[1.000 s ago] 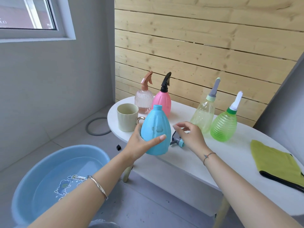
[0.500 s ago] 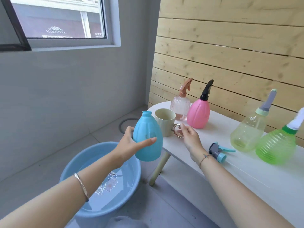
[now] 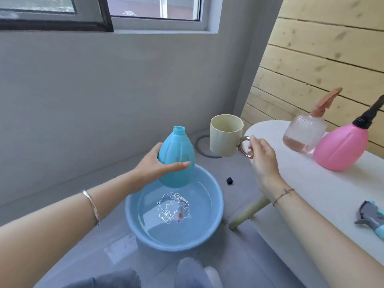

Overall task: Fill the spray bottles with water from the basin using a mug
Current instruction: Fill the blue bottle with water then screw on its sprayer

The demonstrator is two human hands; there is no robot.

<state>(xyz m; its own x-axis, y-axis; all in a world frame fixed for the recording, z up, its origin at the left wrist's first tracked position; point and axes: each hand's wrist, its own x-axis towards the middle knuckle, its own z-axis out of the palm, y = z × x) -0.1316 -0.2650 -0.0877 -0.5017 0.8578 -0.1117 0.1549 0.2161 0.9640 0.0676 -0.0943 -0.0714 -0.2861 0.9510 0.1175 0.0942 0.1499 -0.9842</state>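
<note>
My left hand (image 3: 154, 166) grips an uncapped light-blue spray bottle (image 3: 178, 154), upright, above the far rim of the blue basin (image 3: 217, 206), which holds water and stands on the floor. My right hand (image 3: 262, 161) holds the cream mug (image 3: 225, 135) by its shiny ring handle, in the air off the white table's (image 3: 311, 190) left end. The mug is upright, just right of the bottle's mouth. The bottle's blue-grey spray head (image 3: 372, 220) lies on the table at the right edge.
A clear pinkish spray bottle (image 3: 304, 132) with some liquid and a pink spray bottle (image 3: 340, 148) with a black nozzle stand on the table against the wood-plank wall. A small black piece (image 3: 229, 180) and a grey ring (image 3: 204, 146) lie on the floor. A table leg (image 3: 248, 212) slants beside the basin.
My right hand took the mug by its handle and lifted it off the table to the left. My left hand carried the blue bottle out over the basin. The view swung left and down.
</note>
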